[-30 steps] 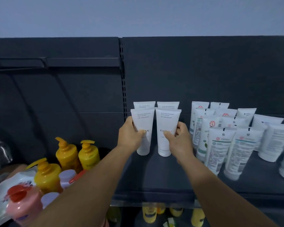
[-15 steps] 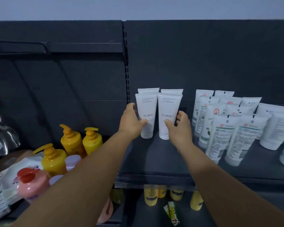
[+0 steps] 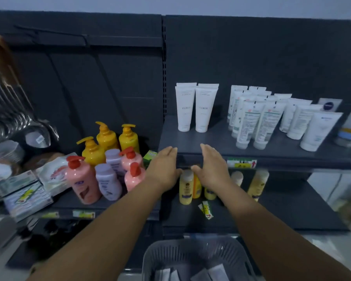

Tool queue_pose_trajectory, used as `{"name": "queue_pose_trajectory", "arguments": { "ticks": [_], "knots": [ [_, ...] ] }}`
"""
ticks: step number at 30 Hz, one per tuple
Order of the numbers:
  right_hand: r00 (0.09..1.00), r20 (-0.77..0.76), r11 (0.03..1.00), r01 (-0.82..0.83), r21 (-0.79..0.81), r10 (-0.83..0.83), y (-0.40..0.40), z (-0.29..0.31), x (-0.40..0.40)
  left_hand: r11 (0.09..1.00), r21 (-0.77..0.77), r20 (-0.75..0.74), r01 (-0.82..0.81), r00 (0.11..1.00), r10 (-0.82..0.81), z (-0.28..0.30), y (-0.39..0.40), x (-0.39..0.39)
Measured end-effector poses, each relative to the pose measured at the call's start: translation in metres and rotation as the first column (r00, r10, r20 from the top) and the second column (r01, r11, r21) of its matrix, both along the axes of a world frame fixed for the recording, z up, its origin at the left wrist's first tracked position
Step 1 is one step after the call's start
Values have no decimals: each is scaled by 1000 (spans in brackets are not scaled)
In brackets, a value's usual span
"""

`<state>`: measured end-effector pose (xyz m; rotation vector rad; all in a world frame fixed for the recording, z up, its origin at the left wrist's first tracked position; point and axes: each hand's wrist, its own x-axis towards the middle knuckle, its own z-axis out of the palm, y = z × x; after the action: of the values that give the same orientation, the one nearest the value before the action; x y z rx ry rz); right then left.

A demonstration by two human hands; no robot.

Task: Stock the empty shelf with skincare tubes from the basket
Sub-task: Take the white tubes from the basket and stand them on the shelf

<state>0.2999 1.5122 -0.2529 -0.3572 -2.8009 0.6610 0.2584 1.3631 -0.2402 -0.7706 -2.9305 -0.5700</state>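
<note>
From the head view, we see our left hand (image 3: 164, 169) and right hand (image 3: 212, 167) both released and empty, poised in front of the dark metal shelf (image 3: 211, 141). Two white upright Floral tubes (image 3: 196, 110) stand side by side on it, with more behind, near the other white tubes (image 3: 255, 120). The grey plastic basket (image 3: 193, 258) below holds several tubes, so we judge restocking well underway but unfinished.

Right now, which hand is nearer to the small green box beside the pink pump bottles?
The left hand: it hovers just right of the small green box, nearly touching. The right hand is farther right, beyond the left hand.
</note>
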Motion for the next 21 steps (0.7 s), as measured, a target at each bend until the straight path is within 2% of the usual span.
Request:
{"name": "queue_pose_trajectory", "arguments": {
  "ticks": [6,12,21],
  "knots": [
    [994,106,1000,-2,-19,4,-29,-51,74,998,-57,72,22,997,-18,-49,-28,64],
    [967,252,996,0,-89,22,-37,-112,117,995,-84,239,44,971,-23,-109,-44,109],
    [895,446,986,59,-154,16,-31,-207,146,979,-201,485,41,872,63,-215,-42,135]
  ]
}}
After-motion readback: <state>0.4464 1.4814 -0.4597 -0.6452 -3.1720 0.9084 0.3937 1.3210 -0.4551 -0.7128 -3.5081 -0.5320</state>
